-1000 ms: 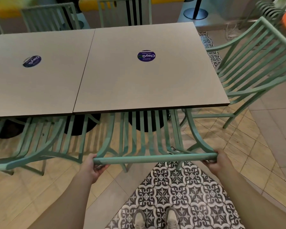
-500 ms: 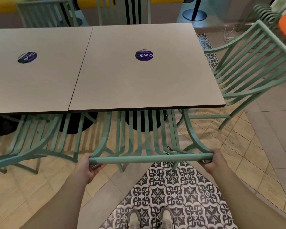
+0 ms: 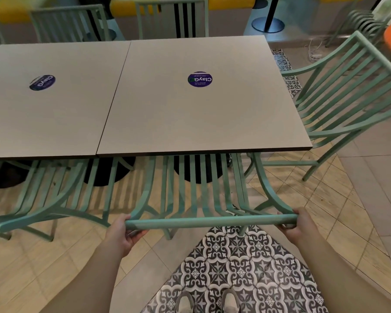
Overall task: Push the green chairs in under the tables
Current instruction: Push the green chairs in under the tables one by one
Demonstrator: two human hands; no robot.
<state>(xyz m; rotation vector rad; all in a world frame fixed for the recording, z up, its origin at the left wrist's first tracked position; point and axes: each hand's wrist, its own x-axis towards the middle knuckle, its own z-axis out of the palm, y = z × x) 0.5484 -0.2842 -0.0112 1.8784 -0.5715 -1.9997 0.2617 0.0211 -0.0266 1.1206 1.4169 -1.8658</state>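
**Two-handed grip on a chair's top rail at the table edge**

Head view. The left hand [image 3: 120,233] and right hand [image 3: 299,223] each curl round an end of the green chair's top rail [image 3: 210,221], a wide hold that likely keeps the push straight. The chair's [image 3: 201,188] seat already lies under the right table [image 3: 212,123]. Another green chair [image 3: 348,91] stands beside the table's end, not yet tucked.
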